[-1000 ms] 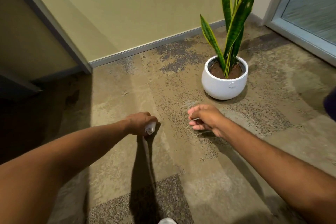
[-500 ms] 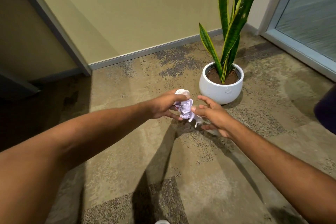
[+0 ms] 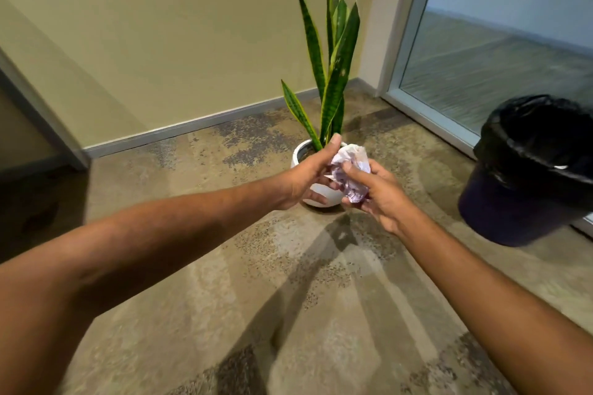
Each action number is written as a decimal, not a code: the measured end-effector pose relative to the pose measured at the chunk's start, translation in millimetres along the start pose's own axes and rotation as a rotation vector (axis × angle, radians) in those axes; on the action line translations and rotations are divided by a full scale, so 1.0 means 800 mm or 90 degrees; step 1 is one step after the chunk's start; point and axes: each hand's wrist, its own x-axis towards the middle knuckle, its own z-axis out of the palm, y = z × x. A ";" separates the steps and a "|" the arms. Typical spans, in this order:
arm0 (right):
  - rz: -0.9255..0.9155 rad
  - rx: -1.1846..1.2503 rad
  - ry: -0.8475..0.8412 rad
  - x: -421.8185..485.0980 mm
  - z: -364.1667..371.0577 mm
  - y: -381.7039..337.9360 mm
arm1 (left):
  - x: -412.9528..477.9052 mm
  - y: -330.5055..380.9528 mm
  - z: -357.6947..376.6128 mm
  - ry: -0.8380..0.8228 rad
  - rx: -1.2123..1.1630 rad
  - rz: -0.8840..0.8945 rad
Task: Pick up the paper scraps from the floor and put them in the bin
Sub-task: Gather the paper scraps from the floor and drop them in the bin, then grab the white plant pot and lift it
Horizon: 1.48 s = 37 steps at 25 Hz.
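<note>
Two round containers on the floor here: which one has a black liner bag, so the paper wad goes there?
The dark bin at the right, by the glass door, has a black bag over its rim. The white pot behind the hands holds a snake plant, no liner.

Bin (image 3: 526,189) right of plant pot (image 3: 300,155)

- Your view is evenly lit; arm shadows fall toward you across the carpet (image 3: 256,282).
- The bin (image 3: 526,176) blurs darkly.
- Wide-angle distortion bends the glass door (image 3: 500,35) frame.
</note>
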 end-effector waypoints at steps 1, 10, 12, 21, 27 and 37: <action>-0.010 0.003 0.011 0.000 -0.014 -0.016 | 0.004 0.007 0.005 0.014 -0.003 0.008; -0.170 0.020 0.268 -0.009 -0.206 -0.196 | 0.054 0.007 0.022 0.109 0.007 -0.022; -0.141 -0.012 0.345 -0.010 -0.259 -0.216 | 0.059 -0.003 0.019 0.127 0.030 -0.042; 0.032 0.021 0.523 -0.012 -0.371 -0.206 | 0.076 -0.048 -0.011 0.198 0.099 -0.108; -0.141 0.013 0.548 0.011 -0.311 -0.216 | 0.083 -0.064 -0.015 0.251 0.069 -0.150; 0.090 -0.110 0.154 0.087 -0.080 -0.054 | 0.094 -0.076 -0.016 0.275 -0.142 -0.347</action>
